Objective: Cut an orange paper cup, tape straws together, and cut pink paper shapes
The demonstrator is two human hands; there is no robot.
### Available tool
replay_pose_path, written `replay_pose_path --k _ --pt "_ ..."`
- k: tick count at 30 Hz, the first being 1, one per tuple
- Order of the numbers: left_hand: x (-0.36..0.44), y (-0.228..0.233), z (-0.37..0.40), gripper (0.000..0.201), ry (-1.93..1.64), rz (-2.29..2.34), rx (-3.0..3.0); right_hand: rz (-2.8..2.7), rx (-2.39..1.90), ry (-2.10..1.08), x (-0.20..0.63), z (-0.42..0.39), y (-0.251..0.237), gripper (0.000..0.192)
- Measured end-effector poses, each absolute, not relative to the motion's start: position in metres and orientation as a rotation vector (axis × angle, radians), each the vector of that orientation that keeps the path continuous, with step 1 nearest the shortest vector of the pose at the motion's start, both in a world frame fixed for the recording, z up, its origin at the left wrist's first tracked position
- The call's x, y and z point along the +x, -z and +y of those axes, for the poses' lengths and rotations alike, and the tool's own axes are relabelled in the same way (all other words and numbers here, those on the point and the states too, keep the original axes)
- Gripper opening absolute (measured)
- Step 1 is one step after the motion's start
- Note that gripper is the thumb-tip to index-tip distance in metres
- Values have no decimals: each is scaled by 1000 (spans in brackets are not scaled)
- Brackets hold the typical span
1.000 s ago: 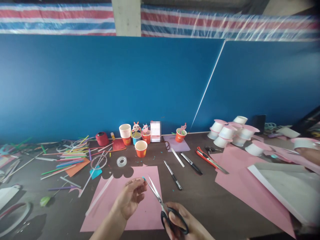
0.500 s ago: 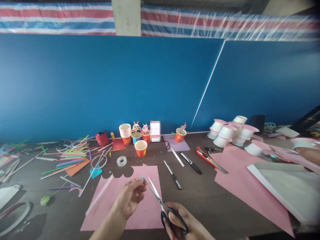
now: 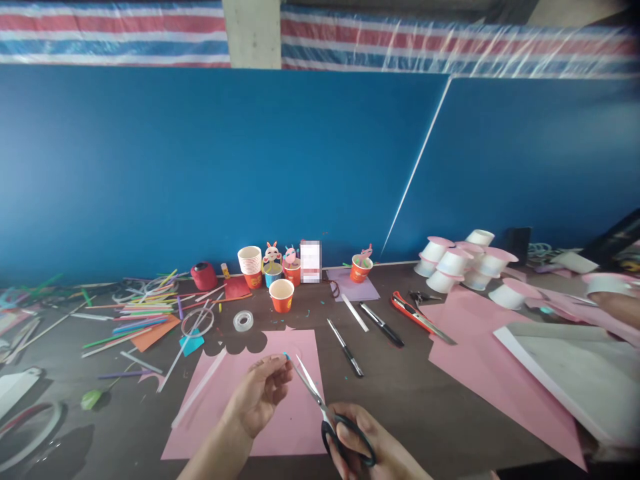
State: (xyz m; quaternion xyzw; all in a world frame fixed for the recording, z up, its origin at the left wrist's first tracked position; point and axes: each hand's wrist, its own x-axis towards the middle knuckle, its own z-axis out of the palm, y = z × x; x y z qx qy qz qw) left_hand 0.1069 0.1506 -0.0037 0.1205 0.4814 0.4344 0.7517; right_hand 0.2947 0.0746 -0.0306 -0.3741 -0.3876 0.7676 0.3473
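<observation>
A pink paper sheet point(image 3: 293, 427) lies at the table's point(image 3: 400, 393) near edge under my hands. My right hand point(image 3: 373, 450) is closed through the black scissors' point(image 3: 327, 417) handles, blades parted. My left hand point(image 3: 260, 397) pinches a tiny teal scrap point(image 3: 287, 357) at the blade tips.

Your dark table point(image 3: 410, 400): pink sheet point(image 3: 295, 413) at 6 o'clock, tape roll point(image 3: 243, 321) and orange cup point(image 3: 281, 296) toward 12, pens point(image 3: 345, 347) at 1.

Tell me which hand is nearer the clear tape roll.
Left. The left hand sits just below the clear tape roll; the right hand, on the scissors, is farther down-right.
</observation>
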Motion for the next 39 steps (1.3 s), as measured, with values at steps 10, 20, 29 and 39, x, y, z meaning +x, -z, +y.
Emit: replay_pose_path --k 10,20,29,39 --pt "107 7 149 7 -947 1032 307 -1028 -982 -1986 293 75 28 49" --pt "103 10 144 12 -968 986 443 -998 -1013 -2007 292 75 30 56" --pt "100 7 140 15 -889 940 579 -962 -905 -2053 295 72 39 58" --pt "95 5 139 13 -877 892 701 -929 -987 -2106 293 68 38 50"
